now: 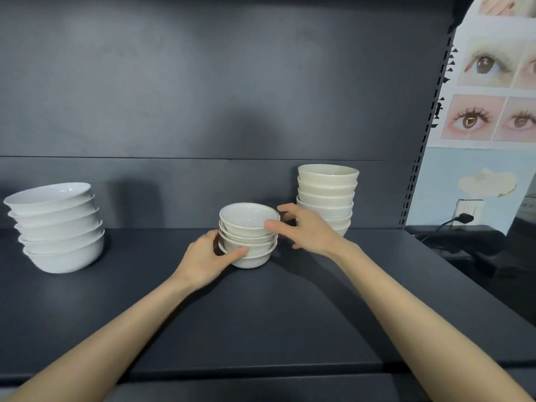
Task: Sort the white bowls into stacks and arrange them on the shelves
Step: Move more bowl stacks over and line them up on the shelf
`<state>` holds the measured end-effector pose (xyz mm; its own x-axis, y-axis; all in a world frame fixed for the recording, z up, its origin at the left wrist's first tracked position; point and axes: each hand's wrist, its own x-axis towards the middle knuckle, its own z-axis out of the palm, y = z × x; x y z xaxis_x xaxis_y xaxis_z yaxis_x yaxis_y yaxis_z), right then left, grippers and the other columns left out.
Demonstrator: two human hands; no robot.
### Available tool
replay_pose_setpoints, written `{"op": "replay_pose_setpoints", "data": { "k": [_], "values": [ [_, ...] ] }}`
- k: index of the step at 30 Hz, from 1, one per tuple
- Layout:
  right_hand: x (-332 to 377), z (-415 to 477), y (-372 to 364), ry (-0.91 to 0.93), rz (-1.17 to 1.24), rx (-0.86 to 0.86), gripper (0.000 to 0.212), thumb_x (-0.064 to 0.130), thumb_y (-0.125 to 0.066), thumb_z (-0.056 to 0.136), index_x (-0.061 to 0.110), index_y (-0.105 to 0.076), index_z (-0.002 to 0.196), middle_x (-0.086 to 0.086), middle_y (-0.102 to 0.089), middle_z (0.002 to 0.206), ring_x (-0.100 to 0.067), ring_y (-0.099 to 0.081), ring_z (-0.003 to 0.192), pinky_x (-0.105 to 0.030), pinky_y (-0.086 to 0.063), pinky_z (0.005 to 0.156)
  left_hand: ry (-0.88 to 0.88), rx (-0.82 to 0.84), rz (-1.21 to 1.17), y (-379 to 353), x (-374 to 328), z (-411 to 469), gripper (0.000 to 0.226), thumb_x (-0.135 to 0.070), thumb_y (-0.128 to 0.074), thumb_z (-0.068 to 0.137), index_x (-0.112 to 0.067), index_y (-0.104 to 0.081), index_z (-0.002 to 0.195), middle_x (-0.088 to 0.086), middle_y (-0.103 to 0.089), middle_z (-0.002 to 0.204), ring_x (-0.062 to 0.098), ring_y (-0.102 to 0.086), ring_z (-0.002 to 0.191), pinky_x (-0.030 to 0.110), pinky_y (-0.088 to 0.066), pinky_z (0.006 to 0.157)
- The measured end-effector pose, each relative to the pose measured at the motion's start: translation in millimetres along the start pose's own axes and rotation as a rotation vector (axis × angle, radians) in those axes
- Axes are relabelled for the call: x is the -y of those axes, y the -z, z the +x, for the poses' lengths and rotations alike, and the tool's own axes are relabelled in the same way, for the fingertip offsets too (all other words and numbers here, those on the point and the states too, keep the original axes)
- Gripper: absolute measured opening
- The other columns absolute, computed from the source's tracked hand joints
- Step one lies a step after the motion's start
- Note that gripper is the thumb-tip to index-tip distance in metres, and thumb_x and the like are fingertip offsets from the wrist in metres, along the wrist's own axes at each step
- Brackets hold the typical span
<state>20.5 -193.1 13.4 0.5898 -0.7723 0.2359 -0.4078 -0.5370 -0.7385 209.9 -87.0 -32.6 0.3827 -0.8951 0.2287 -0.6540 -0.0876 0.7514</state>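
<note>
Left grip: closed on the small stack; thumb was wrapped round its lowest bowls, fingers hidden behind.
Right grip: open, fingers spread; thumb tip touched the top bowl at its rim and held nothing.
Small stack: upright on the shelf, mid-width, nearer the back edge.
Neighbours: cream stack just beside it toward the back right corner; wide stack well apart near the left edge, leaning.
Handling: probably glazed ceramic, so stiff, slick and chippable, with some weight as a stack.
Hold point: low on both sides of the bottom bowl, one grip steadying the top. Never lift by a rim.
</note>
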Motion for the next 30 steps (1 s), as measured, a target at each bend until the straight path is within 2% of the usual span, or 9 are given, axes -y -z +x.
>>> {"op": "replay_pose_setpoints", "data": {
  "k": [4, 6, 11, 13, 15, 19, 23, 27, 30],
  "values": [
    [-14.0, -15.4, 22.7, 0.016, -0.065, -0.072, 0.055, 0.044, -0.065, 0.086, 0.013, -0.054, 0.130, 0.007, -0.058, 0.106, -0.009, -0.053, 0.090, -0.024, -0.046, 0.082, 0.016, -0.157, 0.137, -4.4, -8.9, -20.1, 0.032, -0.047, -0.073, 0.077, -0.017, -0.064, 0.084, -0.003, -0.060, 0.089, 0.015, -0.058, 0.082, 0.031, -0.045, 0.079],
    [-20.3, -24.5, 37.1, 0.000, -0.087, -0.086, 0.050, 0.043, -0.065, 0.087, 0.014, -0.056, 0.126, 0.011, -0.057, 0.105, -0.009, -0.053, 0.094, -0.022, -0.041, 0.080, -0.027, -0.178, 0.122, -12.7, -20.5, -28.7, 0.027, -0.042, -0.074, 0.078, -0.017, -0.064, 0.077, -0.004, -0.058, 0.084, 0.012, -0.056, 0.074, 0.028, -0.043, 0.074],
    [-35.7, -39.6, 75.1, 0.018, -0.177, -0.165, 0.041, 0.041, -0.065, 0.087, 0.014, -0.062, 0.118, 0.008, -0.057, 0.113, -0.011, -0.054, 0.101, -0.022, -0.037, 0.084, -0.104, -0.049, -0.079, -54.2, -59.3, -33.0, 0.019, -0.030, -0.076, 0.080, -0.014, -0.066, 0.083, -0.011, -0.061, 0.065, 0.002, -0.054, 0.057, 0.015, -0.043, 0.062],
    [-42.3, -40.3, 90.1, 0.018, -0.210, -0.200, 0.040, 0.041, -0.066, 0.087, 0.013, -0.063, 0.116, 0.006, -0.060, 0.111, -0.011, -0.054, 0.100, -0.023, -0.038, 0.083, -0.124, 0.003, -0.137, -74.5, -74.1, -25.8, 0.026, -0.028, -0.076, 0.080, -0.013, -0.065, 0.097, -0.004, -0.065, 0.083, 0.005, -0.058, 0.067, 0.011, -0.045, 0.065],
    [-49.3, -37.8, 104.3, 0.019, -0.204, -0.224, 0.043, 0.041, -0.066, 0.086, 0.013, -0.062, 0.117, 0.004, -0.062, 0.109, -0.013, -0.056, 0.100, -0.024, -0.040, 0.083, -0.113, 0.053, -0.161, -92.8, -84.2, -13.6, 0.048, -0.030, -0.076, 0.080, -0.013, -0.056, 0.121, 0.002, -0.063, 0.113, 0.009, -0.061, 0.092, 0.014, -0.045, 0.080],
    [-63.7, -27.6, 120.6, 0.016, -0.130, -0.215, 0.049, 0.040, -0.069, 0.084, 0.017, -0.054, 0.124, 0.001, -0.058, 0.113, -0.019, -0.058, 0.102, -0.024, -0.040, 0.080, -0.052, 0.135, -0.235, -122.2, -89.3, 15.0, 0.096, -0.035, -0.080, 0.075, -0.014, -0.022, 0.149, 0.001, -0.036, 0.150, 0.017, -0.038, 0.137, 0.028, -0.034, 0.108],
    [-76.1, -12.2, 121.4, 0.012, -0.014, -0.167, 0.070, 0.038, -0.071, 0.082, 0.021, -0.036, 0.140, 0.008, -0.044, 0.123, -0.015, -0.048, 0.111, -0.024, -0.036, 0.088, 0.006, 0.146, -0.317, -146.3, -83.6, 42.8, 0.133, -0.052, -0.084, 0.058, -0.018, 0.003, 0.153, -0.003, -0.011, 0.161, 0.014, -0.017, 0.147, 0.037, -0.022, 0.119],
    [-82.4, 9.5, 119.3, 0.022, 0.148, -0.132, 0.089, 0.037, -0.076, 0.078, 0.021, -0.022, 0.147, 0.013, -0.045, 0.131, -0.010, -0.049, 0.116, -0.025, -0.040, 0.094, 0.036, 0.095, -0.349, -160.8, -83.4, 66.4, 0.150, -0.068, -0.085, 0.035, -0.030, 0.000, 0.152, -0.005, -0.019, 0.158, 0.014, -0.025, 0.143, 0.043, -0.030, 0.115],
    [-87.6, 29.0, 120.0, 0.020, 0.240, -0.115, 0.101, 0.043, -0.079, 0.072, 0.024, -0.016, 0.149, 0.011, -0.047, 0.137, -0.012, -0.051, 0.122, -0.037, -0.044, 0.105, 0.017, 0.062, -0.406, -168.1, -78.2, 84.1, 0.149, -0.070, -0.087, 0.028, -0.038, -0.005, 0.148, -0.007, -0.027, 0.153, 0.015, -0.030, 0.141, 0.044, -0.036, 0.111]
  ]
}}
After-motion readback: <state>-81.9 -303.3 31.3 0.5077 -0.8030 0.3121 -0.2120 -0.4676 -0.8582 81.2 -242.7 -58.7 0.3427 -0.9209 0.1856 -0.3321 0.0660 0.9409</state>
